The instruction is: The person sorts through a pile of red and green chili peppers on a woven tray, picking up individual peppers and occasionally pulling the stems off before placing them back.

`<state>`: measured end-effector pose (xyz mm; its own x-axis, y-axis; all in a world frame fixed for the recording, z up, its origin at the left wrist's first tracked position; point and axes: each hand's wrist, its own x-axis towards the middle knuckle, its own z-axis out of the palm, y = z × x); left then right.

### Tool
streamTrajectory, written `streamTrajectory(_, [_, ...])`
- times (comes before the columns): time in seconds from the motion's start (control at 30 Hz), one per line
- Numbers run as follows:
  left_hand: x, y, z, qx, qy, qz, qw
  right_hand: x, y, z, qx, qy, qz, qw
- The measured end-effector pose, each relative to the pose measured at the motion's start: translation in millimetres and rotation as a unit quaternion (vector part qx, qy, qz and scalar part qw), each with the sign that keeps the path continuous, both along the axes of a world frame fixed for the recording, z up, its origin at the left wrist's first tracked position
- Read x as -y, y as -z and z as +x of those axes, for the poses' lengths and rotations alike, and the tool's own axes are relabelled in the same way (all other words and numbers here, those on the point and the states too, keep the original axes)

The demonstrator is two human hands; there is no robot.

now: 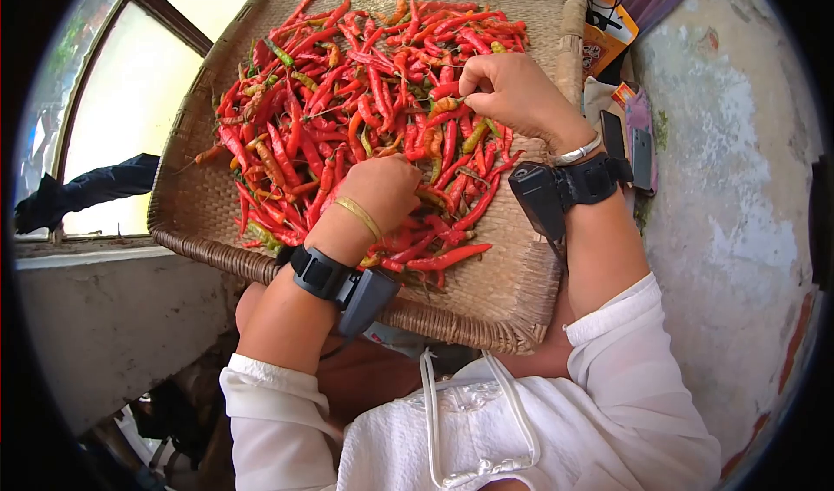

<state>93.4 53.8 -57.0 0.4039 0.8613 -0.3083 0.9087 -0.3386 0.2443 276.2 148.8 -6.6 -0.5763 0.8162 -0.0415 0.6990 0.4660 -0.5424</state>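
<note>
A heap of red chili peppers, with some green and orange ones among them, lies spread in a shallow woven basket. My right hand is over the heap's right side, thumb and forefinger pinched at the stem end of an orange-red chili pepper. Lower down and nearer my body, my left hand is curled among the peppers with its back to me. Its fingertips are hidden, and whatever they grip cannot be made out.
The basket's thick woven rim rests close above my lap. A window with dark fabric on its sill is to the left. On the right, phones and an orange box lie beside a worn wall.
</note>
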Motion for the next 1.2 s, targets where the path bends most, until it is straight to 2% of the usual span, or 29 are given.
streamTrajectory(0.1, [0.4,9.7,0.4,0.040,0.020,0.038,0.998,-3.2,1.6,-2.0,-0.137,0.040,0.045,0.989])
streamTrajectory(0.2, [-2.5,9.4,-1.8,0.059,0.059,0.075,0.994,-2.1,8.0,-7.1,-0.168,0.020,0.011,0.986])
streamTrajectory(0.27, [-5.8,-18.0,-2.0,0.088,-0.078,0.093,0.989,-0.1,6.3,-8.9,-0.150,0.018,0.017,0.988])
streamTrajectory(0.33, [-9.3,-29.1,-10.0,0.176,-0.157,0.156,0.959,0.6,7.0,-8.0,-0.133,0.022,0.020,0.991])
streamTrajectory(0.4, [-14.1,-22.9,-11.9,0.245,-0.146,0.305,0.909,0.9,8.9,-7.5,-0.154,-0.003,-0.029,0.988])
streamTrajectory(0.43, [-14.8,-21.6,-12.8,0.244,-0.147,0.306,0.908,1.2,11.1,-8.1,-0.154,-0.004,-0.029,0.988])
streamTrajectory(0.5, [-15.7,-19.7,-14.5,0.406,-0.133,0.060,0.902,2.0,16.6,-9.4,-0.249,-0.009,-0.110,0.962])
streamTrajectory(0.53, [-17.3,-20.2,-16.6,0.406,-0.134,0.060,0.902,3.0,12.3,-9.6,-0.249,-0.009,-0.110,0.962])
streamTrajectory(0.6, [-21.9,-24.1,-23.7,0.415,-0.195,-0.067,0.886,4.5,-0.1,-7.6,-0.251,0.065,-0.136,0.956])
streamTrajectory(0.67, [-26.6,-35.9,-35.0,0.504,-0.242,-0.188,0.808,1.9,-2.0,-3.6,-0.244,0.087,-0.130,0.957])
streamTrajectory(0.73, [-34.7,-48.0,-48.1,0.493,-0.257,-0.146,0.818,-2.3,0.0,3.3,-0.166,0.083,-0.116,0.976])
streamTrajectory(0.8, [-41.3,-50.6,-52.2,0.599,-0.291,-0.052,0.744,-4.9,7.3,6.3,-0.140,0.064,-0.114,0.981])
streamTrajectory(0.83, [-48.7,-46.4,-52.2,0.712,-0.253,-0.023,0.654,-4.6,10.5,6.2,-0.093,0.038,-0.063,0.993])
streamTrajectory(0.87, [-52.9,-42.2,-51.6,0.713,-0.254,-0.024,0.653,-4.5,12.2,6.2,-0.044,0.012,-0.013,0.999])
streamTrajectory(0.93, [-57.7,-38.7,-48.1,0.751,-0.307,0.035,0.584,-3.5,12.0,5.9,-0.034,0.011,-0.012,0.999])
streamTrajectory(0.97, [-54.6,-41.7,-39.3,0.685,-0.352,0.053,0.635,-3.1,11.5,5.4,-0.025,0.012,-0.012,1.000])
streamTrajectory(1.0, [-52.3,-37.2,-37.4,0.686,-0.352,0.054,0.635,-3.8,9.3,5.2,-0.025,0.011,-0.012,1.000])
streamTrajectory(1.03, [-49.8,-31.6,-34.9,0.564,-0.308,0.008,0.766,-4.5,5.3,5.0,-0.028,0.023,-0.038,0.999])
streamTrajectory(1.07, [-46.9,-27.5,-32.7,0.422,-0.252,-0.039,0.870,-5.0,3.5,4.8,-0.031,0.035,-0.064,0.997])
streamTrajectory(1.1, [-43.2,-24.0,-28.7,0.327,-0.189,-0.005,0.926,-7.4,7.0,3.1,-0.030,0.034,-0.065,0.997])
streamTrajectory(1.13, [-37.8,-24.6,-24.1,0.225,-0.122,0.030,0.966,-10.3,11.4,-1.3,-0.154,0.090,-0.032,0.983])
streamTrajectory(1.17, [-32.4,-18.1,-22.7,0.197,-0.105,0.041,0.974,-11.7,14.4,-4.2,-0.275,0.144,0.002,0.951])
streamTrajectory(1.2, [-27.4,-15.6,-20.8,0.196,-0.103,0.041,0.974,-10.9,15.7,-4.8,-0.276,0.146,0.003,0.950])
